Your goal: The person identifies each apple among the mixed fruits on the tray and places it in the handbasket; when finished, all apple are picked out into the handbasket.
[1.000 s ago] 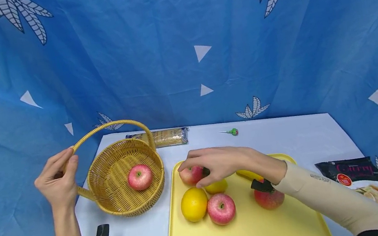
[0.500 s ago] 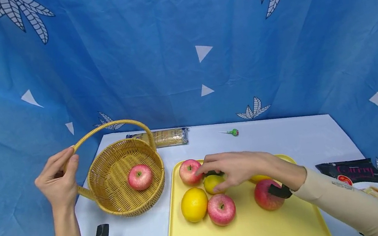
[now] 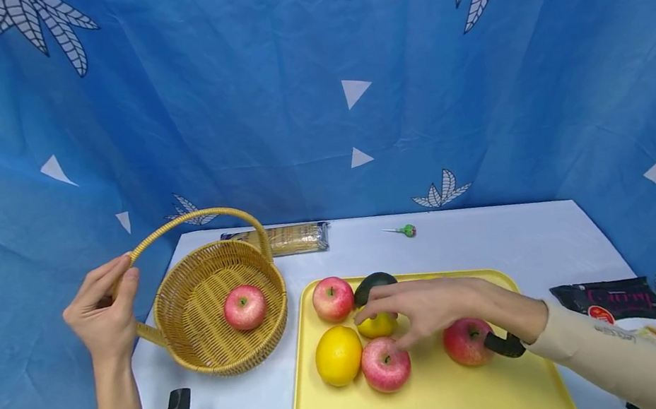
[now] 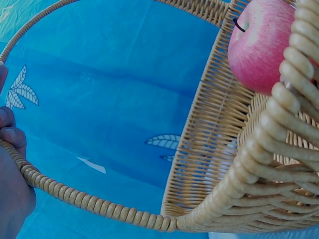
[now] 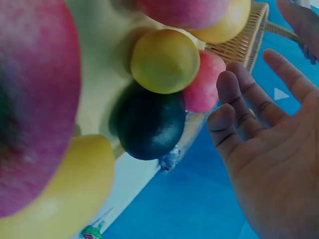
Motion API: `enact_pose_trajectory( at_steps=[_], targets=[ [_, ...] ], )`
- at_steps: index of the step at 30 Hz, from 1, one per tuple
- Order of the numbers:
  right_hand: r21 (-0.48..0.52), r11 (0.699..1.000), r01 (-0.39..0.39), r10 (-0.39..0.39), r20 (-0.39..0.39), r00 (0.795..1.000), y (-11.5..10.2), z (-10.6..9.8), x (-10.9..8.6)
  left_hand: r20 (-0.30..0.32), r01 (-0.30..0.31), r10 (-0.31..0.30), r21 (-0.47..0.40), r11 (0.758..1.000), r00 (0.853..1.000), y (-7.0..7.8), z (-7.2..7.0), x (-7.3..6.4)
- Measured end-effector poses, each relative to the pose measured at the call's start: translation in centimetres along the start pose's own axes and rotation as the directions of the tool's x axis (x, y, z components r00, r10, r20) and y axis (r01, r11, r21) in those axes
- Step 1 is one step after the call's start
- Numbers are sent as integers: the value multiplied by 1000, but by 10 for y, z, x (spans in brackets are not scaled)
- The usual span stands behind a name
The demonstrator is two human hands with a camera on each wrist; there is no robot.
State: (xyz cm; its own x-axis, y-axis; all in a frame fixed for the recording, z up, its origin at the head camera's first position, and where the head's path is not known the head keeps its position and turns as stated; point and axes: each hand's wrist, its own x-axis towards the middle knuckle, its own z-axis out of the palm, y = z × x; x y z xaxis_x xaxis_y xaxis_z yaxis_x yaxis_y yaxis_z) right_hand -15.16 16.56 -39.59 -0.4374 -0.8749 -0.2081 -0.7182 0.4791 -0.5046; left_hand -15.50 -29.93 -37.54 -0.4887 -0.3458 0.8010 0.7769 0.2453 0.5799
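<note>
My left hand (image 3: 101, 308) grips the arched handle (image 3: 200, 213) of a wicker basket (image 3: 197, 325), which tilts towards me. One red apple (image 3: 245, 308) lies inside. Above the yellow tray (image 3: 444, 408) my right hand (image 3: 434, 305) hovers with loosely bent fingers, over a small lemon (image 3: 377, 327) and near a red apple (image 3: 386, 365). In the right wrist view its palm is bare, apart from the fruit. Beside the lemon are a dark avocado (image 3: 373, 285), another apple (image 3: 333, 299) and a larger yellow fruit (image 3: 338, 356).
A further red apple (image 3: 468, 341) sits by my right wrist. A banana-like yellow fruit (image 5: 75, 189) shows in the right wrist view. Behind the tray lie a pasta pack (image 3: 295, 239) and a green lollipop (image 3: 409, 230). A black food packet (image 3: 613, 299) lies at right.
My right hand has drawn back from the far-left apple, moving right and nearer to me, past the avocado to the lemon. The left hand and basket stay put.
</note>
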Motion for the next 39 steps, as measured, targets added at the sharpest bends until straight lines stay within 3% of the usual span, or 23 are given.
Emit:
enact_pose_trajectory(
  at_steps=[8, 18, 39],
  targets=[
    [12, 1000, 11, -11, 27, 1000, 2, 14, -2, 3, 6, -6, -20, 1000, 1000, 0, 0, 0],
    [-128, 990, 53, -51, 22, 998, -1, 25, -3, 11, 7, -6, -14, 1000, 1000, 0, -1, 0],
    [-126, 991, 32, -27, 40, 999, -2, 38, 0, 17, 9, -10, 25, 1000, 1000, 3, -1, 0]
  ],
)
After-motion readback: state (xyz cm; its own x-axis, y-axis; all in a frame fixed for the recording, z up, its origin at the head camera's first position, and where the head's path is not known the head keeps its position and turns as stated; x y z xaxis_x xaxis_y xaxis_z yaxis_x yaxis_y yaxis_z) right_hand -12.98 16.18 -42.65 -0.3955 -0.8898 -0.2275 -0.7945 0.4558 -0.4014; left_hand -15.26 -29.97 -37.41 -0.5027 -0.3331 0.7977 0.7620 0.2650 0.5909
